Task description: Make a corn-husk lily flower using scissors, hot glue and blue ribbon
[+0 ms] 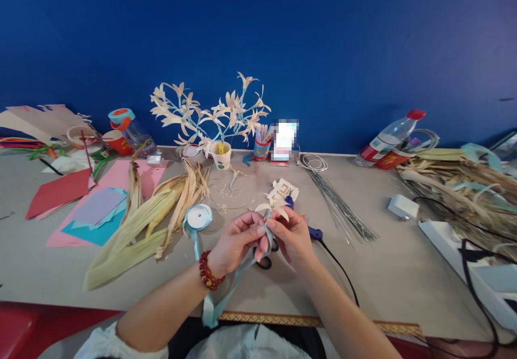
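Note:
In the middle of the head view, both hands meet in front of me. My right hand pinches the base of a cream husk flower, its petals pointing up. A light blue ribbon runs to the flower's stem, and the fingers of my left hand are closed on it there. The ribbon loops down over the table's front edge and back up to its white spool, left of my hands. Below my fingers show the dark handles of scissors. A blue glue gun lies partly hidden behind my right hand.
Behind stands a paper cup with husk-flower branches. Corn husks and coloured paper lie left. To the right are wires, a white adapter, a power strip, dried husks and a leaning bottle.

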The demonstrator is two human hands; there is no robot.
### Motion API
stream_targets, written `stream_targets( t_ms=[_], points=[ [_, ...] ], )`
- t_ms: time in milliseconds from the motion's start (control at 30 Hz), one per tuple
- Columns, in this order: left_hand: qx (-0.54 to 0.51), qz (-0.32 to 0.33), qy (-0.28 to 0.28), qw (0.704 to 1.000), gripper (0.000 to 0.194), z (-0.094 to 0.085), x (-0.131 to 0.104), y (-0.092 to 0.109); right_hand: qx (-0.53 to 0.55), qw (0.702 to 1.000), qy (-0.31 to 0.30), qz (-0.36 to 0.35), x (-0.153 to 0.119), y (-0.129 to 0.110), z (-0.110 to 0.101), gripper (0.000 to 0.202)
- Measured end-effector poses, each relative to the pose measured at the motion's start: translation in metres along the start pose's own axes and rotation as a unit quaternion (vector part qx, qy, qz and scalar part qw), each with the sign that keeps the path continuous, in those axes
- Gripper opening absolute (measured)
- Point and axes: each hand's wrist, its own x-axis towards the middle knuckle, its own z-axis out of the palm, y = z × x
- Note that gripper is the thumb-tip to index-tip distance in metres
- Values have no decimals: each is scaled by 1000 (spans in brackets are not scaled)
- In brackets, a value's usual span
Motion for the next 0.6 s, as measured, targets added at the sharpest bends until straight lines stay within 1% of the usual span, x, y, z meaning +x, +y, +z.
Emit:
stream_targets(
  t_ms=[100,233,333,433,533,600],
  points=[
    [25,17,32,999,14,2,0,-1,-18,1000,7,-2,0,1,-2,19],
    [97,77,91,988,16,8,-1,-1,-63,994,73,-52,1,2,-5,18],
    [127,84,108,982,16,9,-1,0,-89,989,90,-75,1,2,-6,18],
    [94,61,90,990,14,8,-1,1,-90,990,83,-67,0,3,-6,17],
    [23,8,51,998,13,6,0,3,-76,993,72,-53,0,2,-6,17],
    [-17,-28,20,999,13,4,0,5,-63,995,58,-45,1,1,-6,18]
  ],
)
